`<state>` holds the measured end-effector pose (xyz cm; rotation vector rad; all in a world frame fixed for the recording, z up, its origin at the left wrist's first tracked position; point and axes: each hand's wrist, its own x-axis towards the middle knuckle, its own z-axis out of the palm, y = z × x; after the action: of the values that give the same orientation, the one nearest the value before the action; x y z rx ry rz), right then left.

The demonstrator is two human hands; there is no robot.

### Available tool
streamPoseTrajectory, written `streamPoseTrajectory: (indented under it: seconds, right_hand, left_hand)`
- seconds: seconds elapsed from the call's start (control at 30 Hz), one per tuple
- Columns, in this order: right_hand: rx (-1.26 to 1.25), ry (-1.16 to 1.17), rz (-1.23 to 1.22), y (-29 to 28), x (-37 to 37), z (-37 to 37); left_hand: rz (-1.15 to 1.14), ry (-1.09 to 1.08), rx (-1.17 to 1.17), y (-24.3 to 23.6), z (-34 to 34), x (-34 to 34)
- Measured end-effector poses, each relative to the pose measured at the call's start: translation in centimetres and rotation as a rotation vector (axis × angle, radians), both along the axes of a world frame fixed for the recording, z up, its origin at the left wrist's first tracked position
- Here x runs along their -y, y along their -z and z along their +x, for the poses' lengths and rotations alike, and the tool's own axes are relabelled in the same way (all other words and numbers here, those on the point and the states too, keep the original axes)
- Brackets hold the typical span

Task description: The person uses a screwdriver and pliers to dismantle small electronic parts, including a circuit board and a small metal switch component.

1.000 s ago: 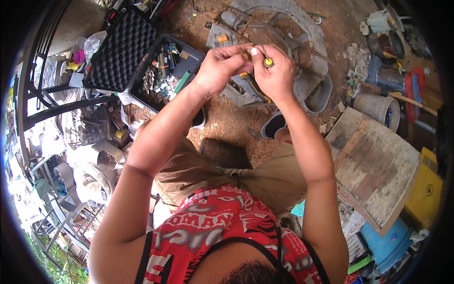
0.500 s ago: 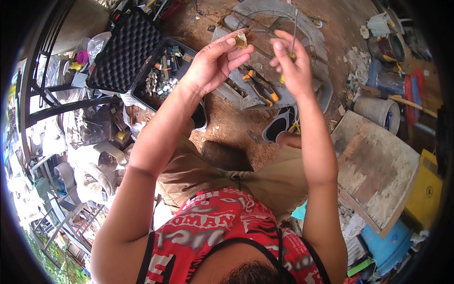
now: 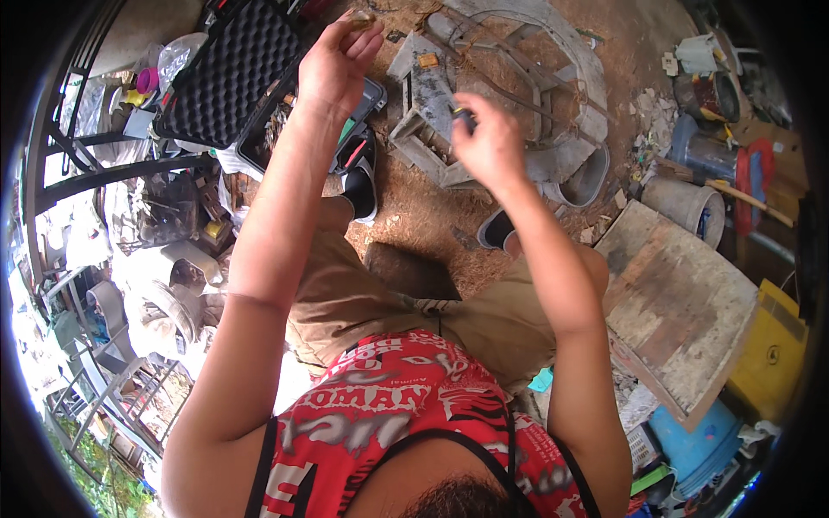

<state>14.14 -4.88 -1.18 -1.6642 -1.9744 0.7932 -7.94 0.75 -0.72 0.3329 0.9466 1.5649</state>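
The person's right hand (image 3: 490,147) is closed around a dark handle (image 3: 466,119), above the near part of a grey frame (image 3: 425,95). Farther out, the left hand (image 3: 335,73) grips a small brownish piece (image 3: 361,18) in its fingers, beside an open black case (image 3: 229,78).

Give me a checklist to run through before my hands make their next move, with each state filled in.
1. Small piece held in the left hand: ok, at the fingertips.
2. Dark handle held in the right hand: ok.
3. Kind of tool on that handle: cannot tell, the hand hides most of it.
4. Hands apart from each other: ok.
5. Case open: ok, foam-lined lid swung back.
6. Case contents in full view: not ok, the left forearm covers part.
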Motion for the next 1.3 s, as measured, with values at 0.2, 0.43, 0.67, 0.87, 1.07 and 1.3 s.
streamPoseTrajectory:
  seconds: [0.2, 0.43, 0.67, 0.87, 1.07, 1.3]
  right_hand:
    - [0.372, -0.236, 0.051, -3.5, -4.1, 5.2]
    - [0.633, -0.337, 0.052, -6.2, -6.5, 2.1]
    - [0.667, -0.312, 0.096, -5.3, -8.3, 0.0]
    - [0.633, -0.342, 0.113, -4.8, -10.8, -0.5]
    - [0.607, -0.376, 0.048, -5.2, -13.7, -2.4]
    - [0.659, -0.197, -0.176, 0.3, -11.1, -4.4]
  left_hand:
    - [-0.029, 0.126, 0.17, -0.3, -0.4, -0.7]
    - [-0.011, 0.105, 0.184, -0.5, -0.4, -0.6]
    - [0.016, 0.122, 0.247, -0.1, -0.2, -0.8]
    - [0.035, 0.125, 0.231, -0.2, -0.1, -0.9]
    - [0.0, 0.13, 0.199, -0.9, 0.4, -0.6]
    - [0.022, 0.163, 0.186, -0.2, 0.7, -0.9]
